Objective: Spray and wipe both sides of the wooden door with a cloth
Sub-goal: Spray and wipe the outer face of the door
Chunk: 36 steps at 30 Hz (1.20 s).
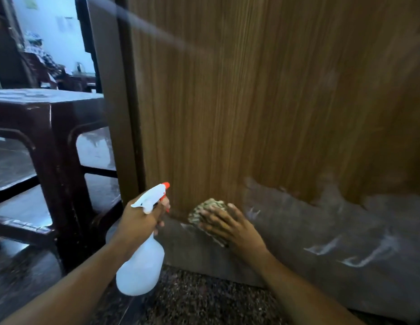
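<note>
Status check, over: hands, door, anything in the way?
Left hand holds spray bottle, nozzle toward door. Right hand flat, pressing cloth low on door. Dark stool beside door's left edge, apart from both hands.

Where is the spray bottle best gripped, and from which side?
Grip the bottle at its narrow neck under the white spray head, from behind, opposite the red nozzle. The left hand holds it so: the neck fits a closed grip and the nozzle faces the door.
</note>
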### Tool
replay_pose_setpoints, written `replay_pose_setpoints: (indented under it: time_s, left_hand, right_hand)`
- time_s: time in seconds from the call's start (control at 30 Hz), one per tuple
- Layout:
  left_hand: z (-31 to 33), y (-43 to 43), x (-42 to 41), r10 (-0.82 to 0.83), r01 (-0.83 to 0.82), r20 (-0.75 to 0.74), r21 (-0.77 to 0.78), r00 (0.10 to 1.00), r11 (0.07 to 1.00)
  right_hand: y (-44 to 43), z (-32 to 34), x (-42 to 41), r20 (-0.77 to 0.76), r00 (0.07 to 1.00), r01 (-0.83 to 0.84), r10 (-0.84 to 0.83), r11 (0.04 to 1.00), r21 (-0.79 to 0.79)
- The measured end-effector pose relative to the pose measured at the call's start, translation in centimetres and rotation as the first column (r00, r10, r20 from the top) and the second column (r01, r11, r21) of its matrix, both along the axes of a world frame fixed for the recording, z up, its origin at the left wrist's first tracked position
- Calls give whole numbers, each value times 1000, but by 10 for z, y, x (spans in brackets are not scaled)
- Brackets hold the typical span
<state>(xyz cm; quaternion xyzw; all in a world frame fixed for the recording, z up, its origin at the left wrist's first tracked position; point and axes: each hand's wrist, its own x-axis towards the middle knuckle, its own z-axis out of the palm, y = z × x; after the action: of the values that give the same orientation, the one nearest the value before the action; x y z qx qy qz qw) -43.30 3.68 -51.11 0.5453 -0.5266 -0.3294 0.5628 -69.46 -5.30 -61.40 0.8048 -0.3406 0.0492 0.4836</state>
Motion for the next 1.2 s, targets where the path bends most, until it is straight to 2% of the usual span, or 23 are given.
replay_pose_setpoints:
  time_s: [0.03, 0.1, 0.17, 0.23, 0.27, 0.33, 0.4, 0.43, 0.5, 0.57, 0.67, 0.7, 0.77, 0.83, 0.9, 0.97, 1.03, 1.13, 1.17, 1.2]
  left_hand:
    - [2, 0, 0, -6, 6, 18, -5, 1000, 1000]
    - [7, 3, 1, -16, 16, 22, -10, 1000, 1000]
    - [9, 4, 8, -10, 11, 30, -9, 1000, 1000]
    - [6, 3, 12, 16, -15, 69, -3, 997, 1000]
    - [1, 2, 11, 19, -19, 78, 3, 997, 1000]
    - [-9, 2, 4, 1, -2, 74, 17, 997, 1000]
    - [-16, 4, -10, -3, 0, 77, 45, 997, 999]
    - [-17, 3, -19, 2, -6, 58, 64, 998, 998]
    - [-15, 3, -38, -3, 3, 4, 70, 1000, 998]
    - [-13, 3, -57, -59, 59, -1, 53, 998, 997]
    - [-11, 2, -78, -123, 124, -29, 24, 992, 992]
    - [-12, 1, -83, -128, 129, -38, 12, 991, 992]
    - [-12, -1, -92, -138, 138, -31, -9, 990, 990]
    - [-11, 1, -100, -143, 143, -8, -14, 990, 990]
    - [-10, 3, -107, -154, 153, -9, -6, 988, 988]
    - [-13, 5, -114, -145, 146, -18, 26, 989, 989]
    - [-15, 9, -119, -141, 141, -5, 56, 990, 988]
    - [-14, 14, -133, -168, 167, 6, 69, 986, 983]
    - [-13, 14, -136, -169, 168, 4, 62, 986, 984]
    - [-12, 13, -139, -169, 169, 5, 50, 986, 984]
  right_hand:
    - [7, 2, -17, 55, 998, 13, -12, 1000, -23]
    - [14, 16, -31, 267, 963, 59, -36, 995, -77]
    - [7, 45, -8, 515, 857, 101, -21, 987, -127]
    - [-5, 73, 33, 638, 770, 83, 23, 987, -135]
    - [-11, 76, 47, 626, 778, 44, 48, 991, -130]
    - [-14, 54, 48, 468, 881, -22, 69, 994, -106]
    - [-3, 11, 11, 267, 963, -21, 39, 997, -70]
    - [7, -5, -17, 246, 969, 17, -3, 998, -56]
    - [27, -17, -70, 353, 930, 117, -99, 993, -31]
    - [37, -3, -98, 499, 850, 202, -168, 979, -15]
    - [25, 41, -75, 704, 697, 218, -138, 976, -25]
    - [18, 49, -58, 709, 695, 205, -124, 978, -29]
    - [8, 45, -33, 611, 787, 130, -79, 991, -40]
    - [9, 17, -33, 423, 905, 53, -39, 998, -22]
    - [16, -7, -61, 349, 936, 56, -48, 998, -12]
    - [30, -17, -97, 445, 884, 156, -142, 988, 4]
    - [38, -10, -119, 611, 764, 251, -209, 968, 17]
    - [33, 35, -102, 795, 587, 280, -151, 960, -25]
    - [27, 50, -88, 816, 563, 273, -133, 962, -31]
    - [19, 59, -78, 808, 577, 251, -116, 967, -41]
